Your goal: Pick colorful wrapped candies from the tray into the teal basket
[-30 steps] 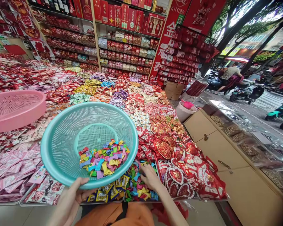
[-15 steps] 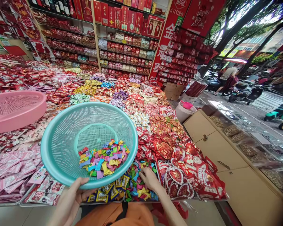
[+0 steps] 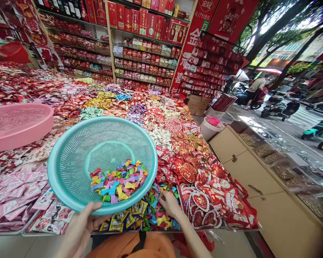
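A teal plastic basket (image 3: 70,172) with perforated walls rests tilted over the candy display. Colourful twist-wrapped candies (image 3: 121,182) lie heaped in its near right part. My left hand (image 3: 87,218) is closed on the basket's near rim, thumb on top and fingers beneath. To the right of the basket, my right hand (image 3: 169,203) reaches into a tray compartment of similar colourful wrapped candies (image 3: 164,221). Its fingers are curled among them, and the fingertips are partly hidden, so I cannot make out what they hold. Yellow-and-navy packets (image 3: 123,219) lie between my hands.
A pink basket (image 3: 18,125) sits on the sweets at the left. Red heart-shaped packets (image 3: 200,200) fill the right side. Beyond them stands a beige cabinet (image 3: 247,175). Stocked shelves (image 3: 148,53) line the back, and a red basin (image 3: 14,53) shows at the far left.
My hands and the teal basket have barely moved. At the far upper left the red basin sits higher and more fully in view, with an arm beside it. More street traffic shows behind.
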### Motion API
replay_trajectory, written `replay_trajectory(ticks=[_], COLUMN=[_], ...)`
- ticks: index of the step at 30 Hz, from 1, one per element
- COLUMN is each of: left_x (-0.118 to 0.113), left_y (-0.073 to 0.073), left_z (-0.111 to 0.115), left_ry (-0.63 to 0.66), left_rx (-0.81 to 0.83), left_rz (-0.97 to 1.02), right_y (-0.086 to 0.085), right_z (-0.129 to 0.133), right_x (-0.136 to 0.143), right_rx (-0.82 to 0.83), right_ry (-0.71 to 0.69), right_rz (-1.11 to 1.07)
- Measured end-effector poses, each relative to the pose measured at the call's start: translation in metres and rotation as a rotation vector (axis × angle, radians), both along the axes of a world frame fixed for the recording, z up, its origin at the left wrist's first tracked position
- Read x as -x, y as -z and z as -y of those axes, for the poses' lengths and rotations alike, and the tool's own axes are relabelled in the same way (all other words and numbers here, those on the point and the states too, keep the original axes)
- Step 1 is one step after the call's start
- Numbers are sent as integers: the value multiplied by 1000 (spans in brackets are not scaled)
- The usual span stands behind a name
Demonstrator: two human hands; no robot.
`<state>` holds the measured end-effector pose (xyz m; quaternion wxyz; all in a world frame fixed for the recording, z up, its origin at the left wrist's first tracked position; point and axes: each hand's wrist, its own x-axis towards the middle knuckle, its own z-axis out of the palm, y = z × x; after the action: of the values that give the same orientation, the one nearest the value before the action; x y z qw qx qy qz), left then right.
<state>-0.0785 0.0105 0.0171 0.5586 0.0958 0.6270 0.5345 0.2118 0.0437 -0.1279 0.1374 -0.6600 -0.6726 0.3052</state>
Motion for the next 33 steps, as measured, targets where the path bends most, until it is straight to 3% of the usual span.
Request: replay_trajectory(ticks=[5, 10, 17, 20, 26, 33], left_x=[0, 3, 1, -2, -10, -13], left_y=[-1, 8, 15, 20, 30, 29], left_z=[0, 2, 5, 8, 14, 14], left_ry=[-10, 29, 51, 70, 50, 81], left_rx=[5, -14, -20, -22, -31, -37], left_rz=[-8, 17, 38, 37, 28, 5], right_y=[-10, -28, -96, -114, -110, -104], right_z=[-1, -5, -17, -27, -43, -41], right_x=[-5, -19, -22, -9, 24, 44], right_rx=[-43, -39, -201, -302, -490, -518], right_ry=[4, 20, 98, 115, 38, -55], right_rz=[-70, -235, -386, -414, -282, -177])
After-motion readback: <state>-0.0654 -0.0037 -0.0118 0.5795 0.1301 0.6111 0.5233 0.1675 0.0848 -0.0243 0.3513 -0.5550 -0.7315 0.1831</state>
